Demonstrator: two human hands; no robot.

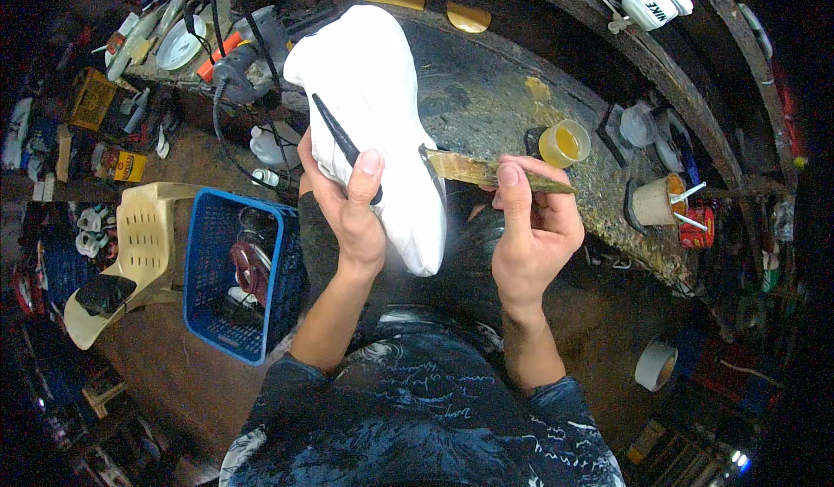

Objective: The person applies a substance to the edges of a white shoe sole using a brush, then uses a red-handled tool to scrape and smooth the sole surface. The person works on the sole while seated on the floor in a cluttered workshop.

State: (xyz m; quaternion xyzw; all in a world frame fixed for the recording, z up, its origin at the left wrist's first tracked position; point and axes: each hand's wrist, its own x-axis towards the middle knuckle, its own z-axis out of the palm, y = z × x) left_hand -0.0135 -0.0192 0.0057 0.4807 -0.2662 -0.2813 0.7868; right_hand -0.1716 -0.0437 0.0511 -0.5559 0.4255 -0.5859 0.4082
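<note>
A white shoe (373,79) with a long black side stripe is held up before me, its narrow end pointing down toward me. My left hand (347,213) grips it from the left, thumb over the lower end of the stripe. In my right hand (532,231), pinched between thumb and fingers, is a flat, stained, brownish brush (460,167) whose dark tip touches the shoe's right edge. Just behind that hand, a translucent cup of yellow liquid (563,144) stands on the stained workbench (512,79).
Right: a bucket with white sticks (653,202), a red can (695,228). Upper right: white shoe on a rack (647,0). Left: blue basket holding shoes (200,296), cream plastic chair (139,244), dark corded tool (236,74), cluttered shelf (143,74).
</note>
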